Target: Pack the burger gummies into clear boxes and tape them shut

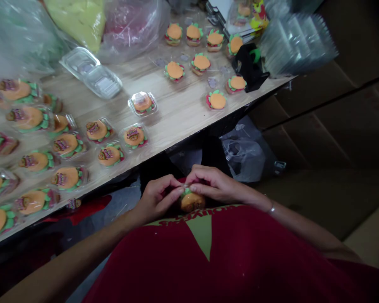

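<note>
Close to my red shirt, a toy hamburger (192, 203) with an orange bun and a green leafy edge sits between my hands, apparently in a clear plastic case. My left hand (161, 195) pinches the near-left edge of this pack with thumb and forefinger. From the other side, my right hand (210, 182) pinches the same edge, fingertips almost touching the left ones. The exact bit of plastic between the fingertips is too small to make out. Part of the burger is hidden by the fingers.
On the wooden table (183, 113) stand several packed burgers (134, 136) at left and several without labels (217, 100) at right. An open clear case (91, 71) lies behind them. Stacked clear cases (298, 44) and a black tape dispenser (251, 67) stand at the right end.
</note>
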Motion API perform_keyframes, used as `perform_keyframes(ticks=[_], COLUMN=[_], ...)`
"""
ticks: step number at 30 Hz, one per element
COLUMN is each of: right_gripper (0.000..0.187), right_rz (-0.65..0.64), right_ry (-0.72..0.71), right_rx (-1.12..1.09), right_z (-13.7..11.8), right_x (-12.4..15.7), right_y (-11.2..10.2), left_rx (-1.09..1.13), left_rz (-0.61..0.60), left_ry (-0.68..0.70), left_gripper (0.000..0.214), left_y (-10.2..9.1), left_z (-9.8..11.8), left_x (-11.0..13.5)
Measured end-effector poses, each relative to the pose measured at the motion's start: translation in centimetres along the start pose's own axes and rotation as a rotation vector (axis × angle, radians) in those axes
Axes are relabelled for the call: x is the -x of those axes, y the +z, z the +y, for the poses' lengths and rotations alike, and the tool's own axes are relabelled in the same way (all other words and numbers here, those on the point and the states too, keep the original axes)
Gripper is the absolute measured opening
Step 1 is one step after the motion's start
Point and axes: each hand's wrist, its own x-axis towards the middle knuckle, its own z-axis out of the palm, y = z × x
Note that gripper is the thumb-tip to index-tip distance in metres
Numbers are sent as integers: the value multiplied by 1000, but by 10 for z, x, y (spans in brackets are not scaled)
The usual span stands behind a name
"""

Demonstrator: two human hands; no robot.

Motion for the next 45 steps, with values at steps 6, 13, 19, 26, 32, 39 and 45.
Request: perform_keyframes(ticks=[6,13,19,26,32,39,45], right_gripper=[11,10,14,16,16,18,23], right_rz=[-36,-84,-54,215,287,445,426], right_ry=[-51,-50,-33,219,249,241,301], right_rx=[29,199,218,-237,-344,-501,-598], right_z=[-11,-11,-11,4,15,26,35], right_x=[-8,-17,-23,-11,-9,-17,-6], right_y=[-9,-5,-1,1,-2,2,-5], left_rx=[128,15,14,253,362,514,753], left_rz=[77,61,76,156,157,209,521], left_ry=[-44,-28,8,-153,-249,-464,-486], left_gripper=[10,13,13,15,18,21,29], left_y=[-3,-3,-2,-5,-11,6,10], left_z=[-1,-2,-2,-11,-12,-3,-13], left_x=[6,4,0,-2,-21,-57,-69])
